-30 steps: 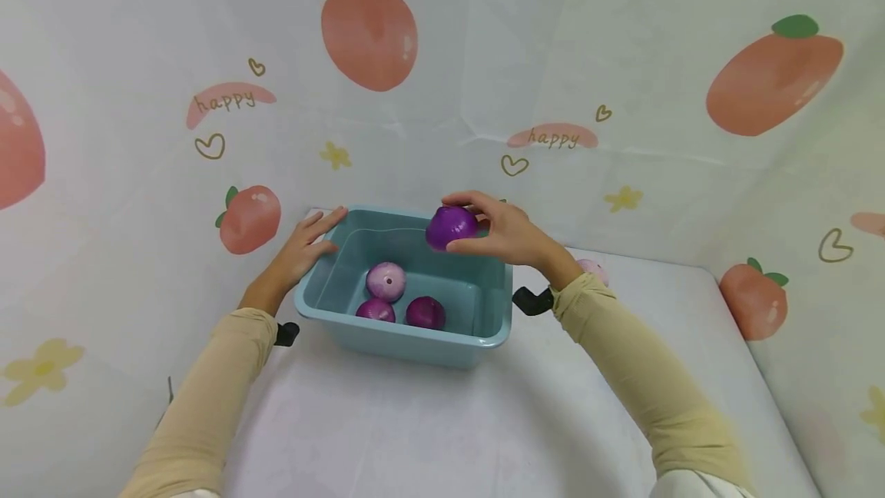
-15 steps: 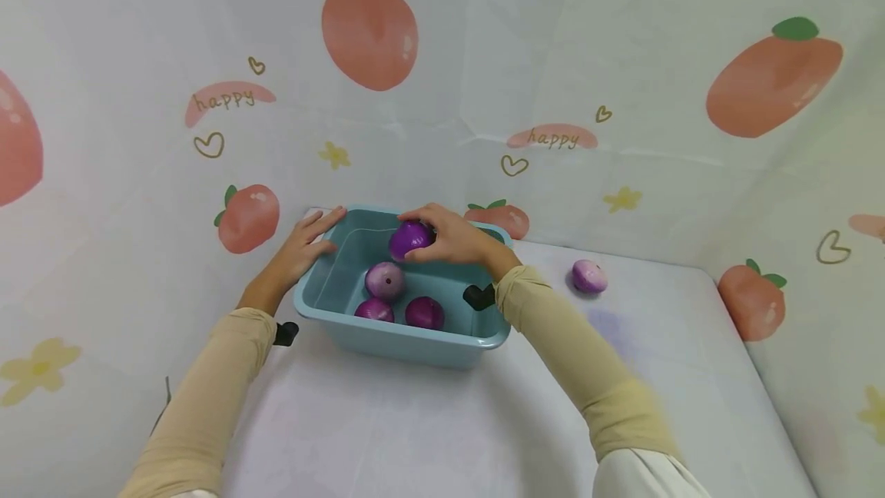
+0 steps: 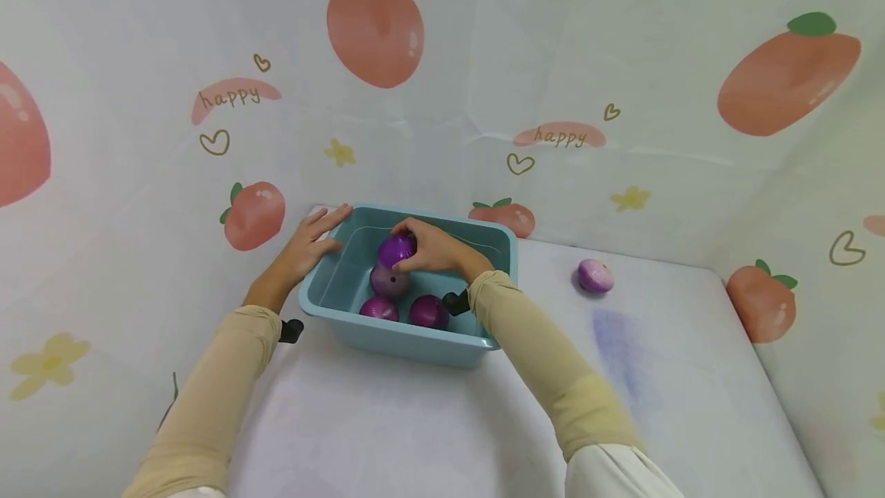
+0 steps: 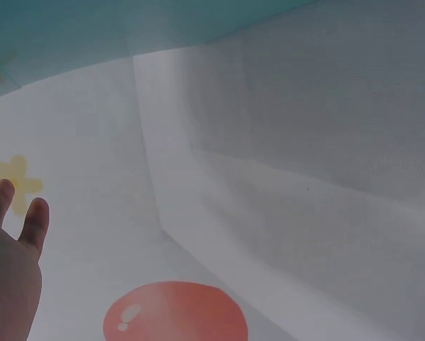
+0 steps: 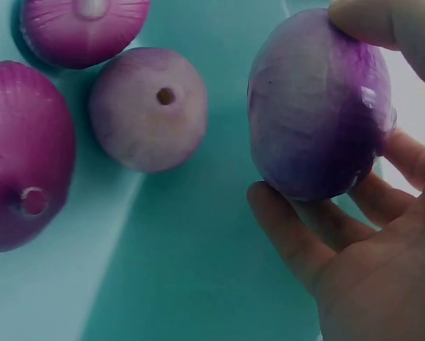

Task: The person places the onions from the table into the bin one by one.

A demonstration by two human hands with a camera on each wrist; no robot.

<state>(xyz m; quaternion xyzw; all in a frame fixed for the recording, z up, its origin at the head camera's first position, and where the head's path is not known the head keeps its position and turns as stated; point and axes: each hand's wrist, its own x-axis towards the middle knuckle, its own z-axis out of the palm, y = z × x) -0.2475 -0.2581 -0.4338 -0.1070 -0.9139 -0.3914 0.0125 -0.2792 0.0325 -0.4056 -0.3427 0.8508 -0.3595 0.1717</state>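
A purple onion [image 3: 396, 251] is held in my right hand [image 3: 440, 247], down inside a light blue plastic basin [image 3: 401, 331]. In the right wrist view, thumb and fingers curl round this onion [image 5: 308, 106], which is pale on one side and deep purple on the other. Three more onions lie on the basin's floor: a pale one [image 3: 387, 283] just under the held one, a magenta one [image 3: 379, 309] and a darker one [image 3: 429, 312]. My left hand [image 3: 303, 249] rests on the basin's left rim, fingers stretched along it.
Another pale purple onion [image 3: 595, 276] sits on the white-covered table [image 3: 387, 421], to the right of the basin. A bluish smudge [image 3: 618, 348] marks the cloth in front of it. Behind stands a fruit-printed curtain [image 3: 442, 98], close to the basin's back.
My right hand has carried the onion leftward and down into the basin, over the pale onion. The onion on the table has come into full view. The left hand stays on the rim.
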